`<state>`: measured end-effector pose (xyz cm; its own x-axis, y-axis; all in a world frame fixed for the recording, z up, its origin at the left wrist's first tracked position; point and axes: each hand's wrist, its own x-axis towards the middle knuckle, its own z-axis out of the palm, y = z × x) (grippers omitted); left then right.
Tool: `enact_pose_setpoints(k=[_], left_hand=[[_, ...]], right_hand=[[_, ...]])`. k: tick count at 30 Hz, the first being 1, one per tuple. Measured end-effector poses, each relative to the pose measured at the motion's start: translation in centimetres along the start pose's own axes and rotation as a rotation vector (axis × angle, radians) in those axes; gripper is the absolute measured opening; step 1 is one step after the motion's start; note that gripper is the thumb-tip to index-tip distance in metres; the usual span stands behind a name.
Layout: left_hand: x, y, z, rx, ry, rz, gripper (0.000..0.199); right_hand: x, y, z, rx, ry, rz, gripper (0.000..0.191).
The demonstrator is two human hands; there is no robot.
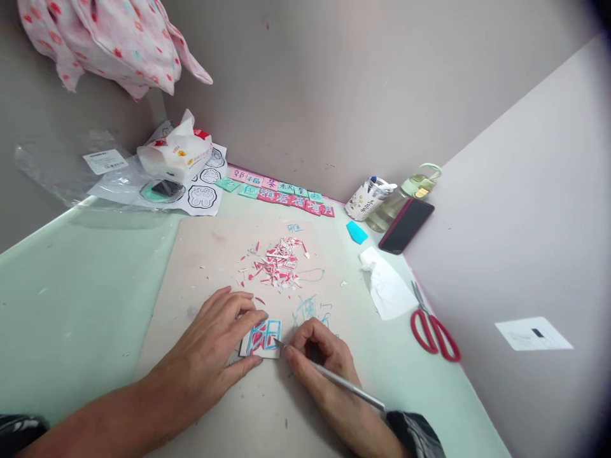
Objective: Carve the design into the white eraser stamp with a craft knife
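A small square carving block point(265, 350), white with blue lines and red cut patches forming a character, lies flat on the beige sheet point(214, 242). My left hand point(214, 340) is closed on its left side, with the thumb at the lower edge and fingers at the upper edge. Pinched in my right hand point(322, 356) is a silver craft knife point(351, 386), its blade tip on the block's right part. Just beyond the hands sits a heap of red and white shavings point(278, 264). Blue pen marks point(308, 308) show on the sheet near my right hand.
Along the wall stand pink and green character tiles point(281, 194). Red-handled scissors point(435, 331), a crumpled tissue point(387, 283), a phone point(407, 226), a bottle point(389, 207) and a pen cup point(366, 198) are at right. Tissue pack point(179, 152) and plastic bag point(71, 172) lie back left.
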<state>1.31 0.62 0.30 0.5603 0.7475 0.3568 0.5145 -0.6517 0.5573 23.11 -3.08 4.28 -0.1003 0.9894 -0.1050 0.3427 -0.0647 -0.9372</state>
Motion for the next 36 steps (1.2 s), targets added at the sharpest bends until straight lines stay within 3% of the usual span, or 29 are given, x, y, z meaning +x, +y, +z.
enact_pose_setpoints(k=[28, 36], left_hand=[[0.0, -0.2, -0.1, -0.001, -0.001, 0.044, 0.04], [0.0, -0.3, -0.1, 0.0, -0.035, -0.007, 0.034]], right_hand=[[0.1, 0.7, 0.1, 0.032, -0.021, -0.015, 0.019], [0.0, 0.8, 0.0, 0.007, -0.053, -0.05, 0.019]])
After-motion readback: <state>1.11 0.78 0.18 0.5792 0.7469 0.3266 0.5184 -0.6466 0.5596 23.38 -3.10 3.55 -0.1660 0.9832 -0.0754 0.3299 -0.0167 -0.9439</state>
